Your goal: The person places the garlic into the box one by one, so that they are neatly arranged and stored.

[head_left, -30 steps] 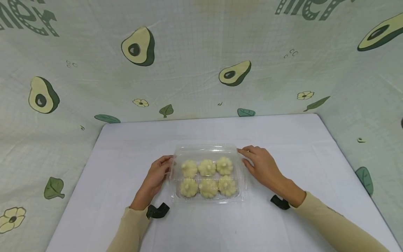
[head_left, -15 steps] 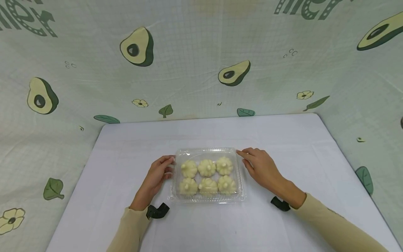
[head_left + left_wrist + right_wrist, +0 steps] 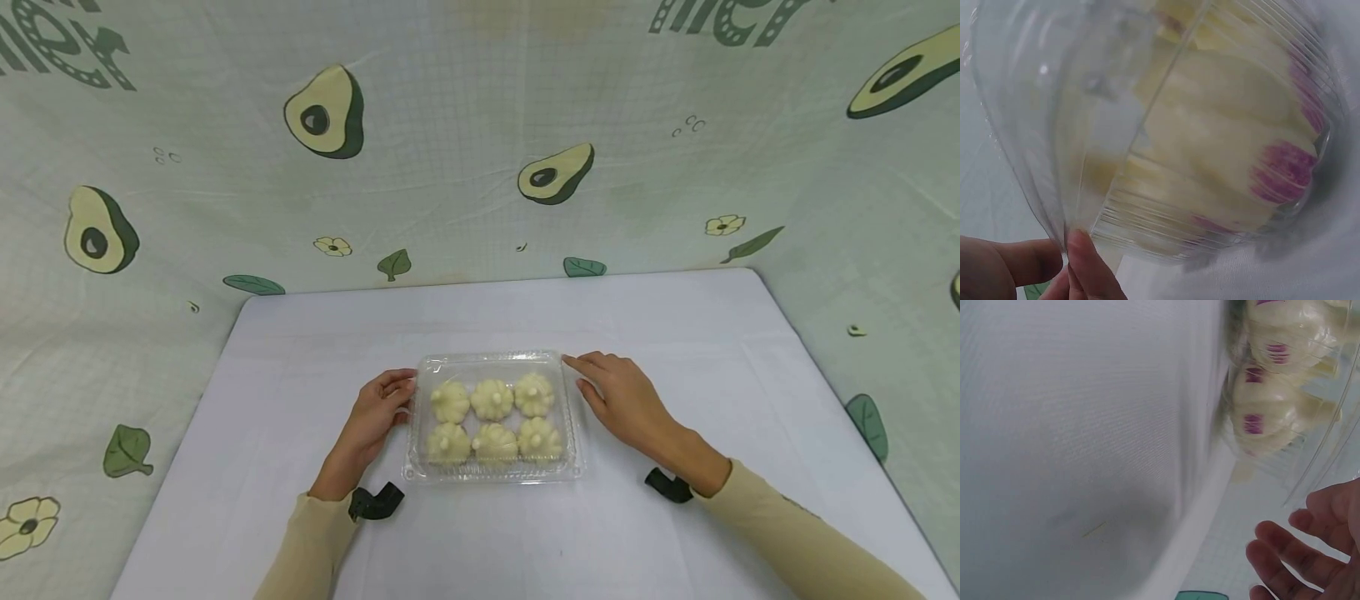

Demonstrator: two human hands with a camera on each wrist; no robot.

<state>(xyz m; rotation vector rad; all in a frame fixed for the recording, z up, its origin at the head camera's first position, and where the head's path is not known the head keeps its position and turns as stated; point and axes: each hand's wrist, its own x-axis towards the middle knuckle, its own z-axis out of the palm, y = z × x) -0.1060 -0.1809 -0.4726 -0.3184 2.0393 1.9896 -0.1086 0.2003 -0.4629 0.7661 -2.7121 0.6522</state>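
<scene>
A clear plastic clamshell box (image 3: 491,477) lies on the white table with its lid down over several pale garlic bulbs (image 3: 492,400) in two rows. Purple patches mark the bulbs (image 3: 1284,172) in the left wrist view. At the box's left side, my left hand (image 3: 378,412) pinches the plastic rim between thumb and fingers (image 3: 1088,265). My right hand (image 3: 618,396) is at the far right corner, its index fingertip at the rim and its thumb apart from it. Loosely bent, spread fingers (image 3: 1291,553) show beside the box edge in the right wrist view.
White cloth covers the table (image 3: 675,325). A pale curtain (image 3: 450,100) printed with avocados and leaves hangs behind and at both sides. Dark wrist mounts sit at the left wrist (image 3: 377,502) and right wrist (image 3: 667,484).
The clear lid has come down flatter over the garlic bulbs since one second ago. Both hands have hardly moved, though the left fingers have shifted slightly at the rim.
</scene>
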